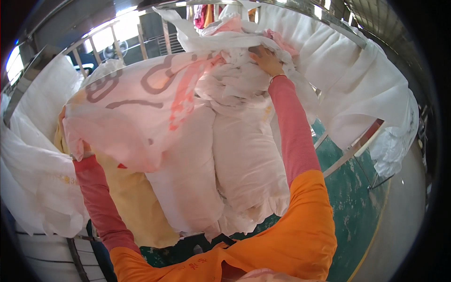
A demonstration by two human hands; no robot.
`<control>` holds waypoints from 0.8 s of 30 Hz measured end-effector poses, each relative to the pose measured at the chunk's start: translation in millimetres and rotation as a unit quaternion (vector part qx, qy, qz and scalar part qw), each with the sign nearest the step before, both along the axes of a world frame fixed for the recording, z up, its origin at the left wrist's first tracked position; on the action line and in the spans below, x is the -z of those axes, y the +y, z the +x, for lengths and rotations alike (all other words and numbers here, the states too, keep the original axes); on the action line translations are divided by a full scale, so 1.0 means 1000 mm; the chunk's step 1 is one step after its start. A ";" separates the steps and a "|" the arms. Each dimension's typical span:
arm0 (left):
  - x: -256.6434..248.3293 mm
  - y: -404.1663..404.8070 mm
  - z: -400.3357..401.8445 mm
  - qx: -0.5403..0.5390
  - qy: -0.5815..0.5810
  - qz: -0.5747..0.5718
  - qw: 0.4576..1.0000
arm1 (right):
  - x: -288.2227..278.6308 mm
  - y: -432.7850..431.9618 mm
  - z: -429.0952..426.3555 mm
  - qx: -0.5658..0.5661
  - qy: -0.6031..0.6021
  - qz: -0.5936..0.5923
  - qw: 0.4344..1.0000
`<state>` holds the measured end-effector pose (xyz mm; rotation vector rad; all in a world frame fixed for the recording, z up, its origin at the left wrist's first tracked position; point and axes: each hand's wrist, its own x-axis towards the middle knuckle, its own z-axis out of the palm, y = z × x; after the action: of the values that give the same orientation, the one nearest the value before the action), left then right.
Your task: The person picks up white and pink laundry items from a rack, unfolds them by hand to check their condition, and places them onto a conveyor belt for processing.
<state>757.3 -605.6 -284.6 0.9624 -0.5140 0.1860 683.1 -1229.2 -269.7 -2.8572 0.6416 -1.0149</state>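
My right hand [266,60] reaches forward, fingers spread, onto a bunched white plastic sheet [234,79] at the far end of two stuffed white sacks [248,155]. My left hand [82,147] is mostly covered by a thin white sheet [137,91] with dark and pink markings; whether it grips that sheet cannot be seen. The marked sheet drapes over the left white sack and a yellowish sack [135,197], which lies beside it on the left.
Metal rails [141,40] of a frame stand at the back. White sheeting [352,81] hangs over the frame on the right, and more sheeting [38,176] hangs at left. Below right are a metal leg [340,164] and a worn green floor [343,208].
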 end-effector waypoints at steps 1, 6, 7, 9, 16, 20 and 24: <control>0.004 0.022 -0.008 -0.048 -0.002 0.008 0.999 | -0.003 0.015 0.003 -0.016 0.001 0.001 1.000; 0.004 0.111 -0.074 -0.240 -0.038 0.056 0.968 | -0.009 0.017 0.001 0.031 0.042 0.045 0.998; 0.009 0.122 -0.085 -0.266 -0.042 0.073 0.960 | -0.006 0.010 -0.001 0.036 0.045 0.038 0.998; 0.008 0.150 -0.119 -0.329 -0.061 0.123 0.935 | -0.002 0.004 -0.002 0.013 -0.002 0.029 0.999; 0.033 0.171 -0.290 -0.083 0.144 0.178 0.970 | -0.026 0.137 -0.041 -0.066 0.063 -0.085 0.992; -0.020 0.138 -0.340 -0.023 0.190 0.246 0.950 | -0.065 0.300 -0.121 -0.368 0.120 0.012 0.922; -0.029 0.150 -0.372 0.017 0.143 0.289 0.946 | -0.072 0.445 -0.217 -0.643 0.158 -0.013 0.750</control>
<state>385.2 -456.0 -255.6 1.5257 -0.3154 -0.1481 466.0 -783.7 -197.7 -2.4726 -1.2360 -0.2498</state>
